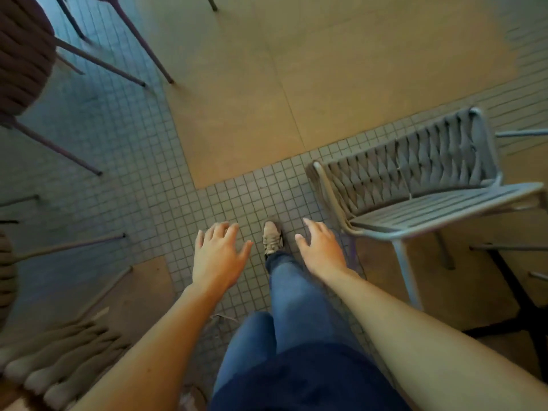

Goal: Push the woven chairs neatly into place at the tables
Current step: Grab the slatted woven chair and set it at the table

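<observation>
A grey chair [421, 185] with a woven back and a slatted seat stands at the right, its back turned toward me. My right hand [321, 247] hovers open just left of the chair's near corner, not touching it. My left hand [218, 253] is stretched out beside it over the tiled floor, fingers spread, holding nothing. A dark brown woven chair [23, 54] stands at the upper left. The beige woven back of another chair [56, 357] shows at the lower left.
Thin chair legs [118, 69] slant across the small-tiled floor at the upper left and left. A black table base [516, 298] stands behind the grey chair at the right. My jeans leg and shoe [272, 238] are between my hands.
</observation>
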Action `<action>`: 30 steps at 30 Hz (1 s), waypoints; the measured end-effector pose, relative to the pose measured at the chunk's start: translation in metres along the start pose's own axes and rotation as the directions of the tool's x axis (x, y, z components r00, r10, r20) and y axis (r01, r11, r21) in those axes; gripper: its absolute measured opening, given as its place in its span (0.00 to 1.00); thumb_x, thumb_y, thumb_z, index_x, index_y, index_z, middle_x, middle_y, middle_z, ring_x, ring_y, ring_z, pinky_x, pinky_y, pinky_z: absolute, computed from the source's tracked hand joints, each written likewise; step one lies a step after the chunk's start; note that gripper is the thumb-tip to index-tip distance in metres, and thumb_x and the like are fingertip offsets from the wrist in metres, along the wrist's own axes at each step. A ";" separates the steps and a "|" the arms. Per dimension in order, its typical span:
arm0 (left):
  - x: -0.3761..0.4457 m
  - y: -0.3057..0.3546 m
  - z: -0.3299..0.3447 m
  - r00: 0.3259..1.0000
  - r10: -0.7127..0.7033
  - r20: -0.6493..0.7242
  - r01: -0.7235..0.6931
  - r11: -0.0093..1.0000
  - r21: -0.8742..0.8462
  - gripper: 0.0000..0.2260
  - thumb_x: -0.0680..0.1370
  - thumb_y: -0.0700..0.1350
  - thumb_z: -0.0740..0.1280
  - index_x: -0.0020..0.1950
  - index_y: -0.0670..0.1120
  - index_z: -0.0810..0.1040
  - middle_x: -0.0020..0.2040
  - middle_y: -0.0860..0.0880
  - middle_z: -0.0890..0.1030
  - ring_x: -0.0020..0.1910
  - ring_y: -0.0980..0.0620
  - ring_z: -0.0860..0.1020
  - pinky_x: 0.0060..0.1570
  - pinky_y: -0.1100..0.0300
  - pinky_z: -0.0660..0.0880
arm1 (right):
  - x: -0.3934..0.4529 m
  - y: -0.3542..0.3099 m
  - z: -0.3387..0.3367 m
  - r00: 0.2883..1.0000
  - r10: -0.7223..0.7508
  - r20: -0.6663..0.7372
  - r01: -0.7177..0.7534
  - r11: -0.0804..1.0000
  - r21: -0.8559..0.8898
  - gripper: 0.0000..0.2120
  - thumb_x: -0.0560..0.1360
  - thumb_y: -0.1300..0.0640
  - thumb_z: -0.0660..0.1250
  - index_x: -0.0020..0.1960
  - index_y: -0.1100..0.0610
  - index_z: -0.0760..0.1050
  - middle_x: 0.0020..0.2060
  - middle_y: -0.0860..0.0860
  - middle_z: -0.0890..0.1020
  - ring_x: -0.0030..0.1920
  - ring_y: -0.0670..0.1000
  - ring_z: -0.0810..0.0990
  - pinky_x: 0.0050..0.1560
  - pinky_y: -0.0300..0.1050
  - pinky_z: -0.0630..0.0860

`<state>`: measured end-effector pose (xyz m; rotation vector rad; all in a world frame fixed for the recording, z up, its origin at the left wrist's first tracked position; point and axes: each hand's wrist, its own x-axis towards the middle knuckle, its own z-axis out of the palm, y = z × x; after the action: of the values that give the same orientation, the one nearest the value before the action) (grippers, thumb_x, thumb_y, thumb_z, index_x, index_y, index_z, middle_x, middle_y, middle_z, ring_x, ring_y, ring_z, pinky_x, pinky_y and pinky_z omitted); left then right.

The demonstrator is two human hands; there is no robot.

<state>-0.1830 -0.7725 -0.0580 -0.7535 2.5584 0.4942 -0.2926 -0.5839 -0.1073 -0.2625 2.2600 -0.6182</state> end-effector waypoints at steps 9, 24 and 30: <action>0.201 -0.026 -0.114 0.988 0.154 0.029 -0.156 0.981 0.113 0.25 0.78 0.61 0.56 0.70 0.49 0.68 0.65 0.46 0.74 0.67 0.44 0.71 0.69 0.47 0.64 | 0.141 -0.120 -0.061 0.996 0.076 -0.036 -0.076 0.997 0.014 0.25 0.79 0.45 0.55 0.74 0.51 0.61 0.72 0.51 0.67 0.71 0.53 0.64 0.66 0.51 0.66; 0.555 0.117 -0.240 0.751 0.579 0.317 -0.659 0.682 0.317 0.25 0.76 0.60 0.60 0.69 0.48 0.69 0.67 0.46 0.72 0.66 0.42 0.70 0.62 0.47 0.68 | 0.330 -0.181 -0.174 0.704 0.642 -0.304 -0.427 0.724 0.541 0.22 0.79 0.45 0.57 0.70 0.52 0.68 0.66 0.51 0.74 0.64 0.53 0.74 0.59 0.51 0.74; 0.631 0.267 -0.232 0.583 0.674 0.454 -0.812 0.487 0.321 0.27 0.75 0.61 0.61 0.70 0.49 0.69 0.67 0.46 0.72 0.66 0.43 0.70 0.61 0.46 0.69 | 0.380 -0.145 -0.213 0.525 0.816 -0.241 -0.444 0.504 0.741 0.22 0.79 0.46 0.57 0.69 0.55 0.68 0.66 0.53 0.74 0.67 0.54 0.72 0.63 0.51 0.71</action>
<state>-0.8858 -0.9327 -0.1135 0.6632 2.4464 0.1166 -0.7089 -0.7736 -0.1467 1.2767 2.2650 -1.0149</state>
